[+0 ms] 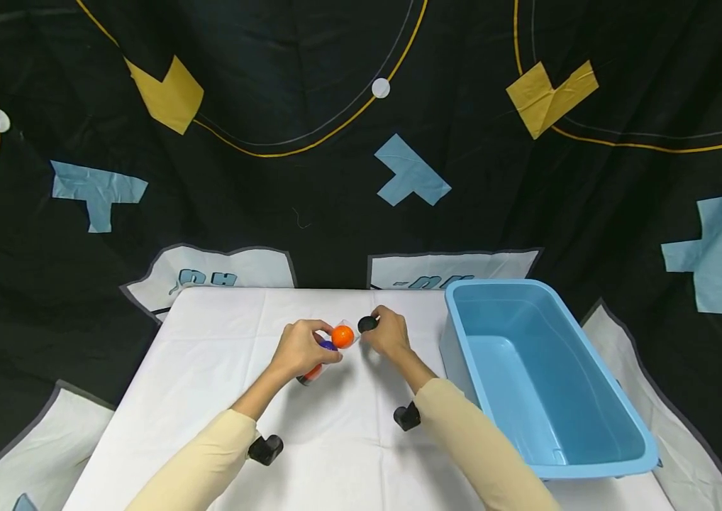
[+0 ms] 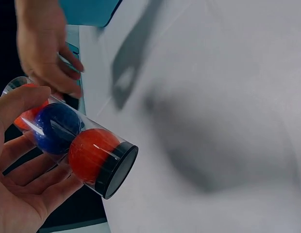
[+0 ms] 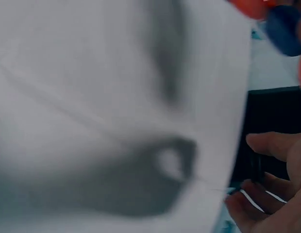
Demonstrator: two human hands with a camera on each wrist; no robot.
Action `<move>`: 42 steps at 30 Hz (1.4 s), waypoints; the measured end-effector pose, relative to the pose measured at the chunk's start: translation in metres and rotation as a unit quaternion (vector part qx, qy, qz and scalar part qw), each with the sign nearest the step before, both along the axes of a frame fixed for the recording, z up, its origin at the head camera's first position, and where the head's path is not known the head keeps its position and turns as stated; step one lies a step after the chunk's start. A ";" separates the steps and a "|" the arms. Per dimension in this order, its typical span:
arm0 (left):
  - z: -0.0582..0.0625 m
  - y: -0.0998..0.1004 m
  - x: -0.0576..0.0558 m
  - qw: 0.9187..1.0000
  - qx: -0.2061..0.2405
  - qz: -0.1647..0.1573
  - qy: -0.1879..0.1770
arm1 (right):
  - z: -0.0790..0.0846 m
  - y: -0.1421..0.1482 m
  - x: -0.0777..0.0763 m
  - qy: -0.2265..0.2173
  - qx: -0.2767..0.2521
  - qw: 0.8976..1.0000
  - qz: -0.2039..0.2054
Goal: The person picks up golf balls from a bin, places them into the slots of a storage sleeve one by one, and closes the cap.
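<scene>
My left hand [image 1: 300, 348] grips a clear plastic tube [image 2: 90, 150] above the white table, thumb on one side and fingers on the other. Inside it sit an orange ball [image 1: 343, 336], a blue ball [image 2: 58, 127] and a second orange ball [image 2: 91, 154]. A black end cap [image 2: 120, 170] closes the tube's near end; its far end shows no cap. Just right of that far end, my right hand [image 1: 391, 333] pinches a round black cap [image 1: 367, 323] between thumb and fingers, apart from the tube. In the right wrist view this cap [image 3: 256, 167] looks dark against the black backdrop.
A deep light-blue plastic bin [image 1: 527, 468] stands on the table's right side, beside my right forearm. The white-clothed table [image 1: 335, 468] lies under both hands. Behind it hangs a black curtain [image 1: 310, 206] with taped shapes.
</scene>
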State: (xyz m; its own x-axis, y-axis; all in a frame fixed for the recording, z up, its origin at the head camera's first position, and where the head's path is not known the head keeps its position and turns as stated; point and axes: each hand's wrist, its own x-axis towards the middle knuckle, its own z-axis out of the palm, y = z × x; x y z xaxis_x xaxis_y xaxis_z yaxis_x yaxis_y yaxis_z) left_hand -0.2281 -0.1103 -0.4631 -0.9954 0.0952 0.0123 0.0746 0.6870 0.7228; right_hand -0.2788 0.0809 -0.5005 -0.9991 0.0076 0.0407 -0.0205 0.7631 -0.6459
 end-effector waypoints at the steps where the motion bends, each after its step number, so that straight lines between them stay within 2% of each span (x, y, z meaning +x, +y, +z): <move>1: 0.000 0.000 -0.001 1.000 0.000 0.000 0.000 | 0.008 0.000 -0.001 -0.008 0.004 1.000 0.008; 8: 0.002 0.000 -0.002 1.000 -0.001 0.007 -0.008 | 0.051 0.009 -0.001 -0.069 0.021 0.996 0.055; 15: 0.001 0.002 -0.001 1.000 -0.002 0.004 -0.012 | 0.075 0.018 0.006 -0.091 0.059 0.988 0.106; 24: 0.002 0.006 -0.001 1.000 -0.001 -0.002 -0.010 | 0.083 0.022 0.014 -0.084 0.068 0.985 0.133; 33: 0.001 0.010 0.000 1.000 -0.003 -0.009 -0.010 | 0.087 0.023 0.014 -0.083 0.072 0.981 0.162; 42: 0.001 0.018 0.000 1.000 0.008 -0.026 -0.012 | 0.089 0.032 0.011 -0.132 0.012 0.973 0.189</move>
State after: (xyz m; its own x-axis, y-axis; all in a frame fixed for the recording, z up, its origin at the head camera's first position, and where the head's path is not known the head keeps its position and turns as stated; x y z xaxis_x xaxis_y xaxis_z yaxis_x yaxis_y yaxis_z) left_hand -0.2279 -0.0919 -0.4626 -0.9892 0.1463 -0.0097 0.0920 0.6713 0.7354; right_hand -0.2673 0.1134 -0.4110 -0.9062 -0.3601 -0.2215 -0.1389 0.7485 -0.6485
